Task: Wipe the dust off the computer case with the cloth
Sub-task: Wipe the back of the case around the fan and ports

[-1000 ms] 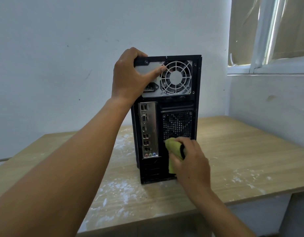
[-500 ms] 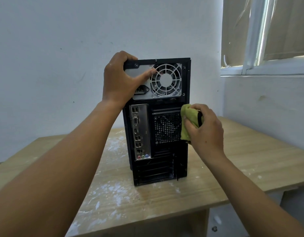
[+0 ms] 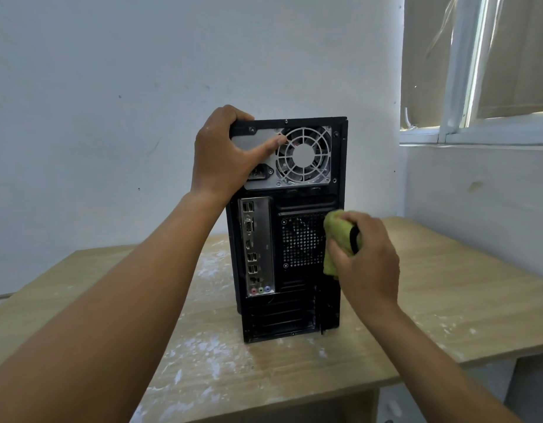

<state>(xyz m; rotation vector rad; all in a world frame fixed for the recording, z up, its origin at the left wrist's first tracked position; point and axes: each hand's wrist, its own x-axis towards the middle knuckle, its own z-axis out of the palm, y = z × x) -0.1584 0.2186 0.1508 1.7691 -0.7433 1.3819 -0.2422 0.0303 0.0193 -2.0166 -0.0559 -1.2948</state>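
Note:
A black computer case stands upright on the wooden table, its rear panel facing me. My left hand grips the case's top left corner, fingers curled over the top edge and thumb lying across the power supply beside the fan grille. My right hand holds a bunched yellow-green cloth against the right side of the rear panel, over the edge of the perforated vent. Part of the cloth is hidden inside my fist.
White dust and paint-like smears cover the tabletop around the case's base. A white wall rises close behind the table. A window with blinds sits at the upper right, and another wall borders the table's right side.
My right hand carried the cloth from the lower middle of the rear panel up to the right edge, then slightly down along it. My left hand kept its grip on the top corner.

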